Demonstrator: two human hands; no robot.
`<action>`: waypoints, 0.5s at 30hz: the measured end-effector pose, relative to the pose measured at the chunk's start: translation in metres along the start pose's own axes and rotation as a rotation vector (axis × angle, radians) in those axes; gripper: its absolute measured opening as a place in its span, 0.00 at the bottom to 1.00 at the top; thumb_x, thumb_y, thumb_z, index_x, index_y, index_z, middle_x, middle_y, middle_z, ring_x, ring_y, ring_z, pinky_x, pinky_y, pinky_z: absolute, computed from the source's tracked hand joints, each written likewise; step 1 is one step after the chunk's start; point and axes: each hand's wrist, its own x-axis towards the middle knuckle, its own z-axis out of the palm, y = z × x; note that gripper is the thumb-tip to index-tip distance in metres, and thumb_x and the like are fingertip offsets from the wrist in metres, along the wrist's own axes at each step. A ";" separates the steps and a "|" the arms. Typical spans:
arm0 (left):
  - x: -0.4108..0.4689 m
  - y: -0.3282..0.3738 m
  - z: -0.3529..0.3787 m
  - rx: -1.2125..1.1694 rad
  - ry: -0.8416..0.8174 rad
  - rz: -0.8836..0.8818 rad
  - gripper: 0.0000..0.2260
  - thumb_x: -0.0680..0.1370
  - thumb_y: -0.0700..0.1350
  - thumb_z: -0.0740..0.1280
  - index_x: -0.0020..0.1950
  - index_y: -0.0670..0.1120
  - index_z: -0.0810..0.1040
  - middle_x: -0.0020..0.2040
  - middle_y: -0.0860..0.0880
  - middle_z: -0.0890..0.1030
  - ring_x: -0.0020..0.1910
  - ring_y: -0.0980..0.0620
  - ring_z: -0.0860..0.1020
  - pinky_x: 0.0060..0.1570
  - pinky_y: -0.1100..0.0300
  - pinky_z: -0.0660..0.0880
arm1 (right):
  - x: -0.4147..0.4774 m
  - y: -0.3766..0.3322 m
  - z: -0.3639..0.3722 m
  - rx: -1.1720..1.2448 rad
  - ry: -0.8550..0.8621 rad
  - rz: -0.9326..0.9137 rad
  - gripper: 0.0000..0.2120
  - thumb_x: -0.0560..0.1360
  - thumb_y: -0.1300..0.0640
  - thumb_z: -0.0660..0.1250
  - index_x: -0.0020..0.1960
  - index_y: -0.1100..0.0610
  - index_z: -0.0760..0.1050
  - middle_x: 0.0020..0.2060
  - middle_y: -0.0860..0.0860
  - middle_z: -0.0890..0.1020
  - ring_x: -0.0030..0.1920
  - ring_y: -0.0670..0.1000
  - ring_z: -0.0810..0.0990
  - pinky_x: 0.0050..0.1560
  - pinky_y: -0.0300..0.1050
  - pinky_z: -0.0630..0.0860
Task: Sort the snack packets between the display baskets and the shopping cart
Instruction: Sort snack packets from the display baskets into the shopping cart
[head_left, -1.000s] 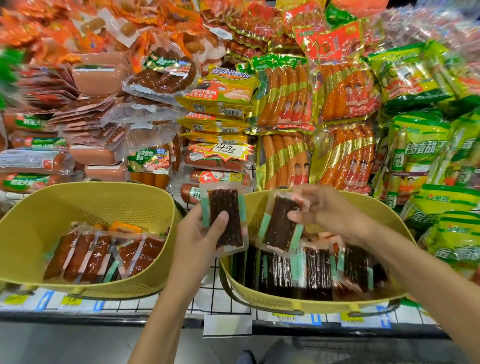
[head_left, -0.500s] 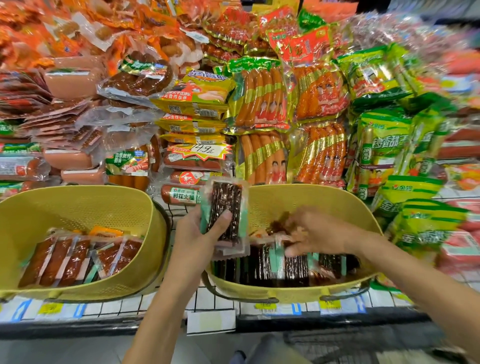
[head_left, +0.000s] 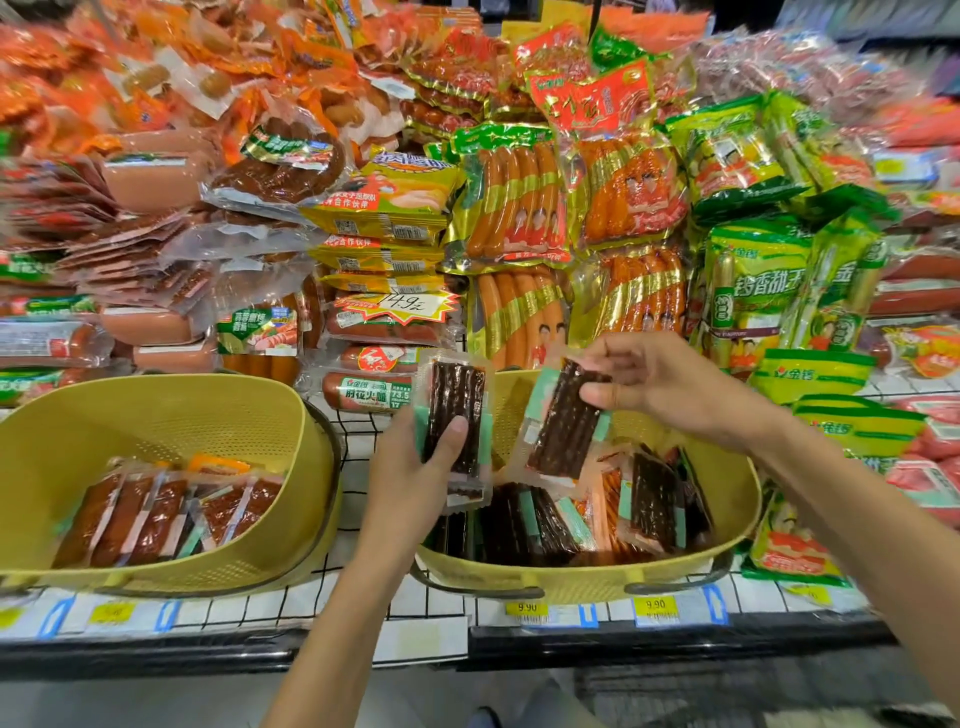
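Upright packet (head_left: 452, 410) and tilted packet (head_left: 561, 426) above the right basket (head_left: 571, 584)
Left hand (head_left: 410, 483) grips the first, right hand (head_left: 665, 387) pinches the second — dark packets (head_left: 524, 525) lie below; left basket (head_left: 171, 415) holds reddish packets (head_left: 156, 514), on a white wire shelf (head_left: 270, 608).

Bare hands, left hand (head_left: 410, 467) and right hand (head_left: 670, 389), bare forearms (head_left: 337, 623), uncovered to the frame edge

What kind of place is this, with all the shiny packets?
Most likely a supermarket aisle. Packaged sausages are piled high on display, yellow price tags reading 9.90 line the shelf edge, and a starburst price sign sits among the packs.
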 end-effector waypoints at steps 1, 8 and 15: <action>-0.001 0.002 0.003 0.021 -0.021 0.016 0.02 0.79 0.49 0.64 0.51 0.55 0.75 0.48 0.56 0.81 0.48 0.60 0.80 0.47 0.63 0.78 | 0.003 -0.008 0.002 0.006 -0.018 -0.009 0.07 0.72 0.63 0.71 0.50 0.59 0.78 0.48 0.48 0.82 0.46 0.40 0.81 0.46 0.33 0.77; -0.005 0.014 0.009 -0.138 -0.258 0.002 0.11 0.74 0.54 0.65 0.53 0.51 0.77 0.43 0.60 0.84 0.44 0.61 0.83 0.37 0.68 0.78 | 0.019 -0.028 0.045 -0.238 0.095 -0.117 0.13 0.66 0.54 0.76 0.47 0.57 0.78 0.41 0.47 0.81 0.40 0.46 0.79 0.46 0.40 0.76; -0.004 0.003 -0.011 -0.098 -0.014 -0.016 0.07 0.75 0.42 0.70 0.50 0.52 0.77 0.43 0.55 0.85 0.45 0.59 0.83 0.42 0.64 0.79 | 0.025 0.002 0.066 -0.311 0.117 -0.031 0.09 0.73 0.47 0.68 0.45 0.51 0.72 0.37 0.47 0.77 0.38 0.46 0.76 0.36 0.31 0.68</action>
